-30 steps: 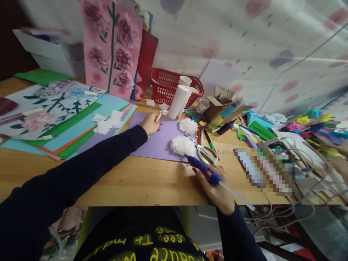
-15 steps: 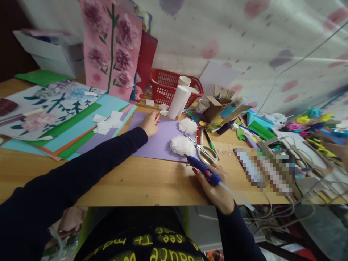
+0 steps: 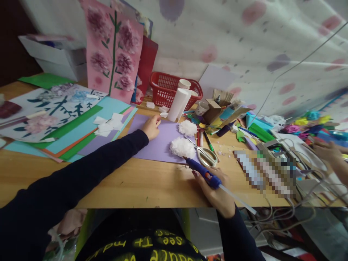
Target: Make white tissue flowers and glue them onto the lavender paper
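Observation:
My right hand (image 3: 216, 186) is wrapped round a blue hot glue gun (image 3: 199, 168), with a clear glue stick jutting from its back end. The gun's nozzle is close to a white ruffled paper flower (image 3: 182, 147) on the purple sheet (image 3: 160, 145). My left hand (image 3: 151, 128) rests over the sheet's upper left part, fingers pinched together; whatever is between them is too small to make out. A second white paper flower (image 3: 187, 128) lies farther back on the sheet. Scissors (image 3: 205, 154) with pale handles lie right of the flowers.
A white paper roll (image 3: 178, 105) stands before a red basket (image 3: 165, 88). Coloured papers (image 3: 65, 136) and white paper pieces (image 3: 104, 127) lie left. Markers (image 3: 208, 140) lie beside the scissors. Cables (image 3: 304, 203) tangle at right, near another person's hand (image 3: 327, 150).
The view has shifted slightly. Another person's hand now shows at the far right. My left hand has moved slightly down from the white paper bits; my right hand keeps the glue gun by the flower.

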`<state>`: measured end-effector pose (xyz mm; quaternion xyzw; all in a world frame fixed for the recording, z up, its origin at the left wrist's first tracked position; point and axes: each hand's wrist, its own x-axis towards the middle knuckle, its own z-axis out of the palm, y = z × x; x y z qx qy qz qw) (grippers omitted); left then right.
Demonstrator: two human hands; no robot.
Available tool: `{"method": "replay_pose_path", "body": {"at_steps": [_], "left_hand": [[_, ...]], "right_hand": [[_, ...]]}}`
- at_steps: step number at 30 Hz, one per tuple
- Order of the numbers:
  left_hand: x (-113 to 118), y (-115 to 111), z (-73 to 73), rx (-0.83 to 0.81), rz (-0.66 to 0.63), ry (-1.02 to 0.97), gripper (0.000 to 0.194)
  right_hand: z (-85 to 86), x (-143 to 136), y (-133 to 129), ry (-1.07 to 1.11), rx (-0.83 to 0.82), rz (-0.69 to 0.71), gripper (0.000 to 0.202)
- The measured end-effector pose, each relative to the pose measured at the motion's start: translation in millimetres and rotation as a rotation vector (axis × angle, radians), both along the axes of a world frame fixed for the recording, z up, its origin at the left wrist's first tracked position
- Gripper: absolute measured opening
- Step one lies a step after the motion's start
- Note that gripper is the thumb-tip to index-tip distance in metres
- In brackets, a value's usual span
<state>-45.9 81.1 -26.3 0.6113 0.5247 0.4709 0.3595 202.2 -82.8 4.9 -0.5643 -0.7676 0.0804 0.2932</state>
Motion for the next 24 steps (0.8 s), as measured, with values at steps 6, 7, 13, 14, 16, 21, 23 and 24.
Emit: {"method": "replay_pose_path", "body": {"at_steps": [6, 7, 13, 14, 16, 21, 23, 24], "left_hand": [[1.9, -30.6, 32.9, 0.211, 0.317, 0.05, 0.038], [4.6, -46.6, 40.2, 0.227, 0.361, -0.02, 0.035], [52.9, -157.6, 50.7, -0.232, -0.266, -0.286, 0.014], [62.5, -167.9, 48.1, -0.261, -0.391, -0.319, 0.02], [77.1, -178.2, 43.3, -0.199, -0.519, -0.384, 0.027], [71.5, -169.5, 39.5, -0.192, -0.423, -0.483, 0.043], [57.0, -162.6, 40.9, -0.207, -0.406, -0.527, 0.048], [49.2, -159.7, 42.0, -0.205, -0.392, -0.533, 0.048]], "right_hand": [[-0.9, 6.1, -3.5, 0.305, -0.073, -0.069, 0.037], [-2.3, 4.9, -3.0, 0.38, -0.075, -0.08, 0.039], [-12.3, -22.5, 1.0, 0.828, -0.159, -0.236, 0.063], [-12.4, -29.5, 1.4, 0.863, -0.167, -0.245, 0.065], [-10.0, -43.2, 2.1, 0.887, -0.144, -0.229, 0.067], [5.6, -54.5, 5.7, 0.757, -0.165, -0.018, 0.069], [15.8, -46.0, 9.3, 0.796, -0.21, 0.181, 0.075], [21.8, -40.3, 11.4, 0.866, -0.239, 0.272, 0.078]]}}
